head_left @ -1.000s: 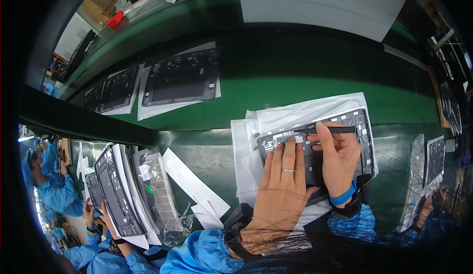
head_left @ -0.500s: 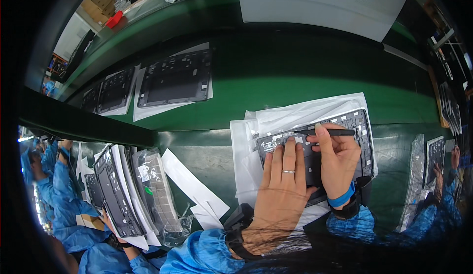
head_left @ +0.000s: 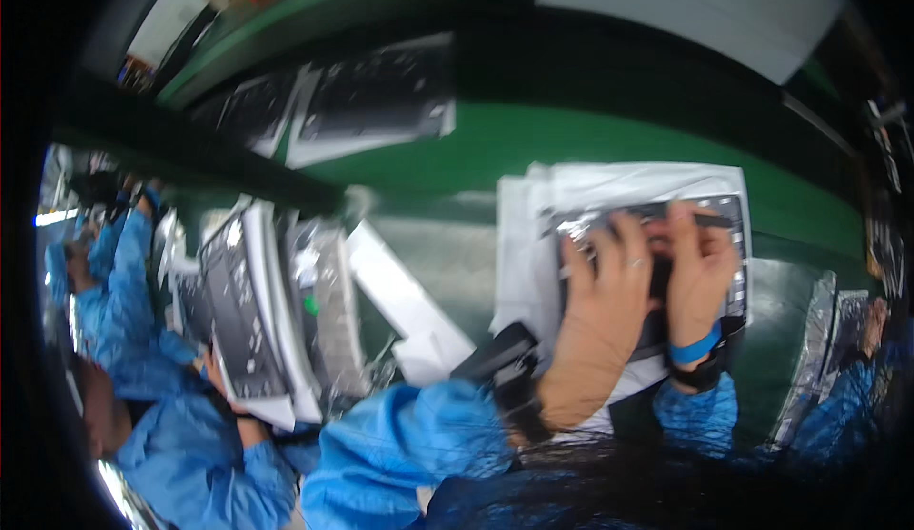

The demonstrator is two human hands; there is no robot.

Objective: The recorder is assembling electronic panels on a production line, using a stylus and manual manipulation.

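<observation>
A dark flat panel [head_left: 657,340], like a laptop casing part with small pale patches, lies on white sheets [head_left: 519,206] in front of me. My left hand [head_left: 609,282] is over the panel's left half, fingers bent and apart, with no held thing visible. Close beside it, my right hand [head_left: 702,268] is closed on slim black tweezers [head_left: 712,220], which stick out to the right past the fingers. Motion blur hides the tool's tip and whether the left fingertips touch the panel.
Further dark panels [head_left: 376,92] lie on paper at the back left. White paper strips [head_left: 405,282] and a plastic-wrapped stack [head_left: 338,311] are left of my work. A co-worker in a blue sleeve [head_left: 209,463] holds a panel at the left; another hand [head_left: 874,325] shows far right.
The view has shifted, and everything is more blurred. My left hand has gone from lying flat on the panel to bent fingers closer to my right hand. The tweezers remain in my right hand.
</observation>
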